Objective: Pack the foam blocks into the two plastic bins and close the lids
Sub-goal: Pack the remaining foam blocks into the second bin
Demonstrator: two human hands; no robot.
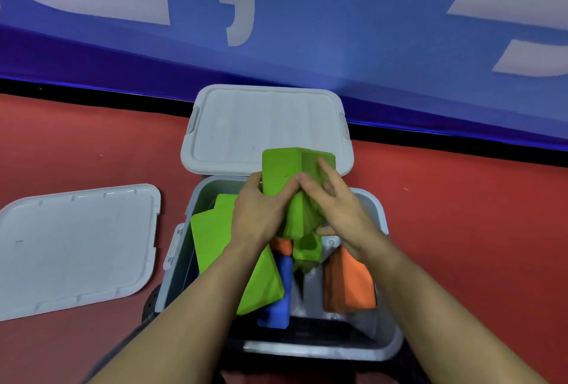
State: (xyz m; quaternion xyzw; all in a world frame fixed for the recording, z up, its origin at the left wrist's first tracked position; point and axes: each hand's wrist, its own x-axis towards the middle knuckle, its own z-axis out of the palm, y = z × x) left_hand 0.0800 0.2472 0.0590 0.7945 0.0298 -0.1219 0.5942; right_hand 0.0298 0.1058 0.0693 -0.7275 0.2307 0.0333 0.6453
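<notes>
Both hands, our left hand [256,214] and right hand [339,210], are gripping a green foam block [284,173] above the open grey bin [381,223] already holding green, blue and orange blocks.

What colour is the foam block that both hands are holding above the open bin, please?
Bright green; the foam block shows best in the head view.

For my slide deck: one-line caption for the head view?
Both hands hold green foam blocks over an open grey bin.
</notes>
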